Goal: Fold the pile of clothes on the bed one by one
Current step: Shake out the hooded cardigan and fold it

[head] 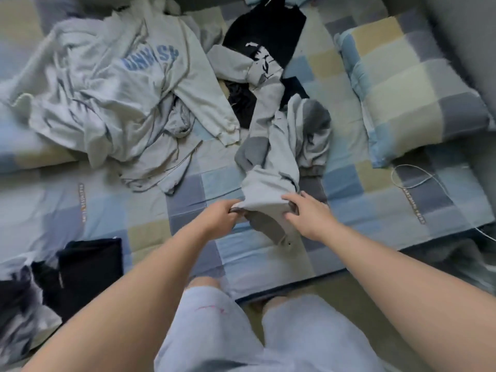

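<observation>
A grey garment (279, 157) with darker grey patches trails from the pile toward me across the bed. My left hand (218, 217) grips its near edge on the left. My right hand (306, 213) holds the same edge on the right, thumb over the cloth. Behind it lies the pile: a white sweatshirt (120, 84) with blue lettering, crumpled at the left, and a black garment (265, 33) at the back.
The bed (112, 210) has a checked blue, beige and grey cover. A matching pillow (408, 87) lies at the right. A folded black garment (88, 267) sits at the near left beside more dark clothes. A thin white cable (418, 181) loops at the right.
</observation>
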Demonstrator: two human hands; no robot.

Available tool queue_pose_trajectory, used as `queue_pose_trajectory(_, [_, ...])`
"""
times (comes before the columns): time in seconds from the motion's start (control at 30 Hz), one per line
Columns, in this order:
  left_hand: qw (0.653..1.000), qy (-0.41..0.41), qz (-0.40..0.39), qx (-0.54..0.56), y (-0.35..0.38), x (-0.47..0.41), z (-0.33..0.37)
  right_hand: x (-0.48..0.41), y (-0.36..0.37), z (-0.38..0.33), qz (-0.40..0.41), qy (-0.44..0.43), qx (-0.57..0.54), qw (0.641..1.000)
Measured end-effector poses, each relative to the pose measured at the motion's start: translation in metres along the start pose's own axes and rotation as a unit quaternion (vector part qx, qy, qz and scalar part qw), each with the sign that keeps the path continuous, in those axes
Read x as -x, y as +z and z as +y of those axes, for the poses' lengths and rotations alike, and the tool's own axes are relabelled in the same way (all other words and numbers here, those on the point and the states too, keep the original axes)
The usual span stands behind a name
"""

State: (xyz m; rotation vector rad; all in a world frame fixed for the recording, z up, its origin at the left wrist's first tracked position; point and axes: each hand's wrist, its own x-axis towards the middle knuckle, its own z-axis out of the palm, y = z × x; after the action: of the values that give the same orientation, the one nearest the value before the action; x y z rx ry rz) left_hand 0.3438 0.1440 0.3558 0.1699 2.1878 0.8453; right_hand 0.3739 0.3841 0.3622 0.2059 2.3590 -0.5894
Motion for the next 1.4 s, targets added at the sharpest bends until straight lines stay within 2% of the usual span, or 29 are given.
queue_pose_trajectory(0.17, [0.994, 0.036, 0.079, 0.068, -0.06, 0.097, 0.052, 0.081, -0.04, -0.047, 0.138, -0.077, -0.036, 0.987])
queue_pose_trajectory(0.27, [0.98, 0.084, 0.149, 0.097, -0.102, 0.137, 0.08, 0.108, -0.062, -0.078, 0.223, -0.135, -0.085, 0.962])
queue_pose_trajectory(0.33, [0.964, 0.126, 0.199, 0.12, -0.126, 0.163, 0.099, 0.13, -0.076, -0.103, 0.249, -0.174, -0.154, 0.94])
queue_pose_trajectory(0.47, [0.929, 0.207, 0.243, 0.187, -0.162, 0.215, 0.145, 0.178, -0.09, -0.146, 0.227, -0.203, -0.361, 0.881])
queue_pose_trajectory(0.57, [0.9, 0.241, 0.28, 0.232, -0.176, 0.245, 0.179, 0.204, -0.088, -0.176, 0.181, -0.208, -0.4, 0.874])
queue_pose_trajectory(0.7, [0.885, 0.253, 0.305, 0.243, -0.19, 0.276, 0.222, 0.224, -0.101, -0.214, 0.156, -0.255, -0.439, 0.847])
queue_pose_trajectory(0.77, [0.882, 0.255, 0.322, 0.233, -0.197, 0.289, 0.239, 0.234, -0.118, -0.223, 0.183, -0.263, -0.438, 0.84])
queue_pose_trajectory(0.87, [0.889, 0.24, 0.353, 0.167, -0.217, 0.306, 0.256, 0.242, -0.155, -0.217, 0.249, -0.276, -0.373, 0.85])
queue_pose_trajectory(1.03, [0.877, 0.179, 0.445, 0.019, -0.257, 0.335, 0.271, 0.248, -0.215, -0.199, 0.209, -0.389, -0.334, 0.832])
queue_pose_trajectory(1.2, [0.85, 0.138, 0.508, -0.017, -0.272, 0.338, 0.277, 0.252, -0.281, -0.184, 0.266, -0.42, -0.299, 0.814])
queue_pose_trajectory(1.33, [0.842, 0.093, 0.525, -0.087, -0.26, 0.321, 0.275, 0.263, -0.327, -0.179, 0.274, -0.435, -0.317, 0.797])
queue_pose_trajectory(1.4, [0.854, 0.083, 0.492, -0.147, -0.247, 0.31, 0.286, 0.272, -0.339, -0.183, 0.266, -0.443, -0.303, 0.801])
